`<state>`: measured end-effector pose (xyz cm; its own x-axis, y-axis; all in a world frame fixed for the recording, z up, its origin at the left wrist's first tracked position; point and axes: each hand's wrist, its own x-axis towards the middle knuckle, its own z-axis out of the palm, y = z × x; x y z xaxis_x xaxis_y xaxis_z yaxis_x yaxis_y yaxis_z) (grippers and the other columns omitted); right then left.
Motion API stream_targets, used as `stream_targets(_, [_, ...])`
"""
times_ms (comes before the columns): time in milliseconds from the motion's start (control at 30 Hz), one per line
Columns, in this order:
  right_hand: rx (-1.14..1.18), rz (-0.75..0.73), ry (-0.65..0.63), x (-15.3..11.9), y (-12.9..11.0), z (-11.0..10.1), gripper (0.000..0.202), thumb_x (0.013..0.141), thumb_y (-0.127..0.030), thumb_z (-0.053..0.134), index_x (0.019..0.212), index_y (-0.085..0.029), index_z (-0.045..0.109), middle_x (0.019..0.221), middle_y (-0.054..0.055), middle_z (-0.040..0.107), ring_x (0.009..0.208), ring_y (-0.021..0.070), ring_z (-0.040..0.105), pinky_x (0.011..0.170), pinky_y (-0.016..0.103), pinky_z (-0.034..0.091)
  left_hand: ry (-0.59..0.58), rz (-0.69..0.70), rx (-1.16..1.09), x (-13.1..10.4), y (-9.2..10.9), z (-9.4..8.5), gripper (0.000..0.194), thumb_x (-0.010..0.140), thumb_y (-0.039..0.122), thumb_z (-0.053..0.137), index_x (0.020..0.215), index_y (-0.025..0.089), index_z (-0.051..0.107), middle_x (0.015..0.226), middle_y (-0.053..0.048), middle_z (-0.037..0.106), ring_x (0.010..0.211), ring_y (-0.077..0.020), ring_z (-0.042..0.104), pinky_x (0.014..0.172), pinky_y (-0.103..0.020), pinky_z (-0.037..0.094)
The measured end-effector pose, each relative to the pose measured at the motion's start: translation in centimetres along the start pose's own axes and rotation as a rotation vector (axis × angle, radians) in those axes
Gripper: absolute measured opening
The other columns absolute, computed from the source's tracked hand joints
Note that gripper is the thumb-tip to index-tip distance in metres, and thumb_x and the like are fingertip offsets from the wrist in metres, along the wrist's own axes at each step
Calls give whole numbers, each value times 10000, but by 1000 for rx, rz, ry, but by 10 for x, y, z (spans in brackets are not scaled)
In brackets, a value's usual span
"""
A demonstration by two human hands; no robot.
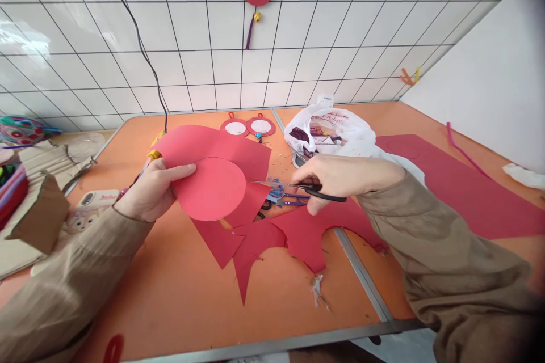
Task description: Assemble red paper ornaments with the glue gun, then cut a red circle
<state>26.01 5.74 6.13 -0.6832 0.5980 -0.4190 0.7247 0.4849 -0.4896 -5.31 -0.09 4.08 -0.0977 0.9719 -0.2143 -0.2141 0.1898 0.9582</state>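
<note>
My left hand (149, 190) grips a sheet of red paper (221, 144) by its left edge, thumb on top. A round red disc (210, 188) shows in the sheet's lower part, its outline partly cut along the right and bottom. In my right hand (327, 176) is a pair of scissors (313, 187) with black handles, fingers wrapped round the loops. The blades point left, their tips at the paper just right of the disc. Below lie red paper offcuts (306, 238) with curved cut edges. A second pair of scissors, purple (293, 199), lies partly hidden behind the sheet.
A white plastic bag (357, 127) with yarn stands behind my right hand. Two red-rimmed round ornaments (260, 126) lie at the back. At left are a phone (91, 198) and cardboard (38, 210); at right, a large red sheet (468, 198). A metal seam (361, 272) crosses the orange table.
</note>
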Motion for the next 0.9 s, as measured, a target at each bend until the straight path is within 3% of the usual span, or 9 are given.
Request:
stream_targets(167, [193, 1, -26, -9, 8, -8, 409, 721, -468, 766, 958, -153, 654, 722, 0, 589, 611, 114, 501, 538, 244, 389, 52, 100, -70, 0, -19, -2, 328, 640, 228, 886, 936, 145, 771, 972, -117, 802, 933, -289, 753, 642, -251, 620])
stream_targets(300, [398, -102, -118, -4, 9, -3, 497, 691, -519, 788, 968, -129, 653, 712, 22, 641, 612, 138, 599, 543, 250, 452, 59, 159, -145, -10, -33, 6, 262, 681, 259, 868, 890, 145, 759, 989, -103, 801, 985, -291, 748, 712, -264, 630])
stream_targets(400, [459, -139, -135, 5, 10, 3, 578, 703, -612, 765, 973, -112, 659, 709, 43, 674, 609, 157, 650, 568, 265, 493, 66, 123, -186, -21, -40, 12, 251, 697, 260, 861, 897, 146, 762, 992, -97, 802, 997, -293, 746, 743, -280, 637])
stream_targets(567, [555, -349, -189, 18, 16, 15, 732, 738, -748, 671, 1044, -84, 671, 766, 77, 718, 600, 155, 676, 557, 250, 505, 33, 42, -208, -34, -49, 18, 406, 705, 287, 866, 1074, 160, 753, 1046, -107, 799, 1016, -303, 743, 803, -325, 643])
stream_targets(667, [573, -397, -200, 21, 16, 21, 723, 745, -748, 665, 1026, -82, 685, 778, 84, 722, 587, 145, 676, 551, 239, 510, 22, 18, -185, -38, -52, 19, 481, 686, 310, 881, 1119, 152, 743, 1058, -123, 797, 1025, -321, 740, 832, -357, 641])
stream_targets(900, [640, -413, -259, 28, 18, 27, 717, 732, -723, 701, 1047, -80, 675, 783, 84, 716, 579, 140, 680, 560, 232, 526, 12, 17, -216, -40, -56, 19, 365, 708, 283, 867, 1041, 169, 771, 1070, -104, 798, 1011, -304, 745, 811, -342, 642])
